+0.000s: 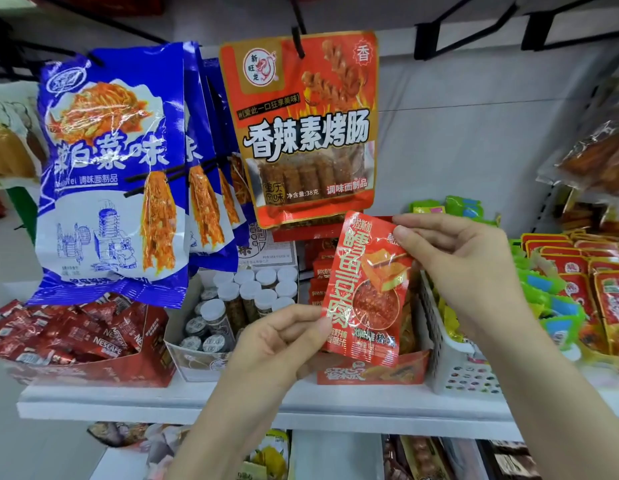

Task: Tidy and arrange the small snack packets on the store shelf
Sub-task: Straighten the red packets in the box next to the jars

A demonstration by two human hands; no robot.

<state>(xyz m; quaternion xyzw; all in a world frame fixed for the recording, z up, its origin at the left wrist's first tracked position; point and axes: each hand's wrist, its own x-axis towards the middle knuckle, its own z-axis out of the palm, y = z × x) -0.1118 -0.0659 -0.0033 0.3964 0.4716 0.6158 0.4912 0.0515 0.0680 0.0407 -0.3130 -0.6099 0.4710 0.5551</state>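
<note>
Holding red packet (pixel 367 289) upright above its box (pixel 370 370); left hand (pixel 280 337) pinching bottom corner, right hand (pixel 453 258) pinching top.

Two bare forearms come up from the bottom of the frame, no sleeves showing on either. The left hand (pixel 278 341), at lower centre, and the right hand (pixel 464 265), at centre right, have short, plain, unpainted nails.
</note>
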